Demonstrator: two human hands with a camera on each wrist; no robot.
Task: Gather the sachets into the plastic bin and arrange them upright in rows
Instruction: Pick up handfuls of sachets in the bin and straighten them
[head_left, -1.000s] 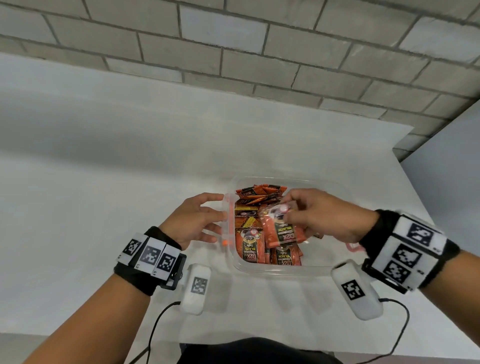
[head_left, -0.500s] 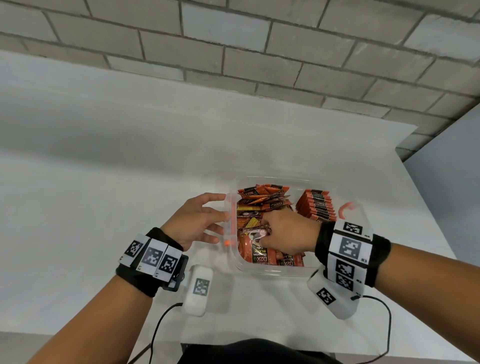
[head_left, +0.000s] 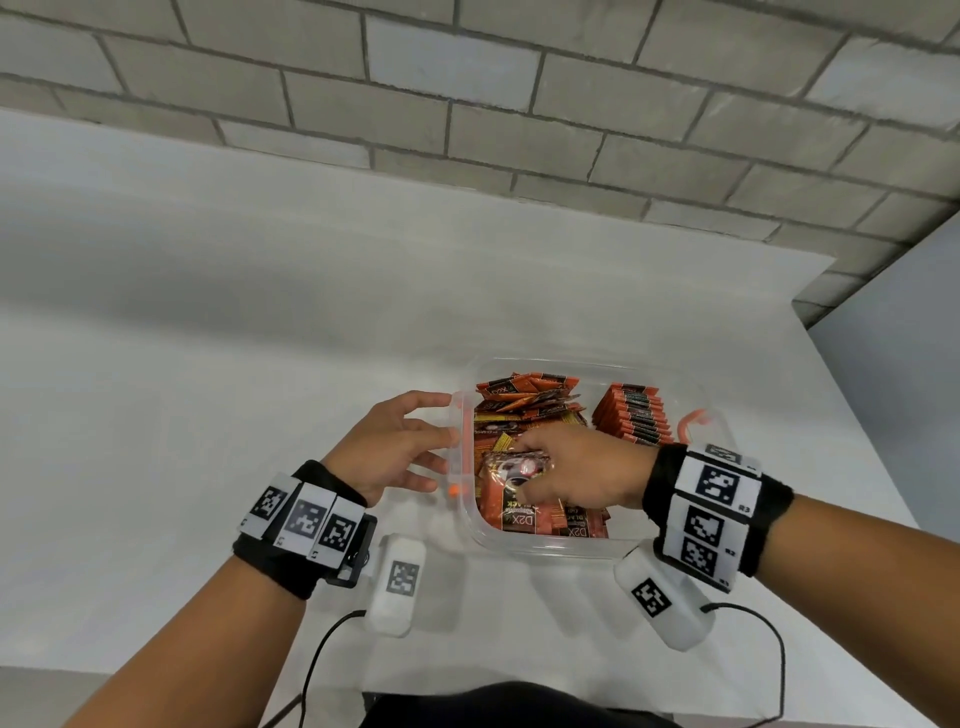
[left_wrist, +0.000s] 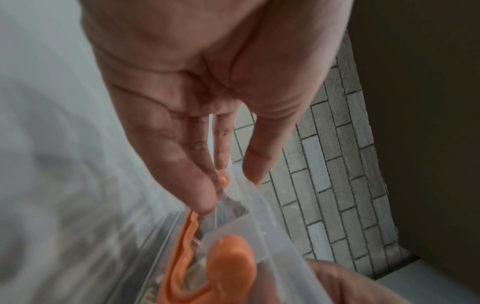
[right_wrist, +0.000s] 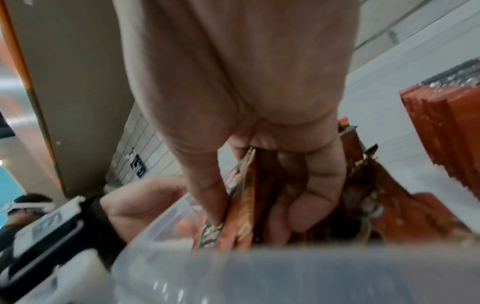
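Note:
A clear plastic bin (head_left: 540, 548) with orange handles (head_left: 693, 418) stands on the white table near me. Orange and black sachets (head_left: 524, 402) lie loose in its left half; a neat upright row (head_left: 631, 413) stands at the right. My right hand (head_left: 571, 475) is inside the bin, thumb and fingers pinching several sachets (right_wrist: 240, 207) held on edge at the front left. My left hand (head_left: 400, 447) rests with straight fingers (left_wrist: 189, 179) against the bin's outer left wall (left_wrist: 249, 222), by the orange handle (left_wrist: 228, 265).
The white table (head_left: 208, 415) stretches left and back to a grey brick wall (head_left: 519, 104). Its right edge (head_left: 872, 441) runs close to the bin. Two white wrist sensor boxes (head_left: 397, 584) with cables hang near the table's front edge.
My right hand has dropped from above the bin into its front left part with the sachets, uncovering the upright row on the right. The left hand has stayed at the bin's wall.

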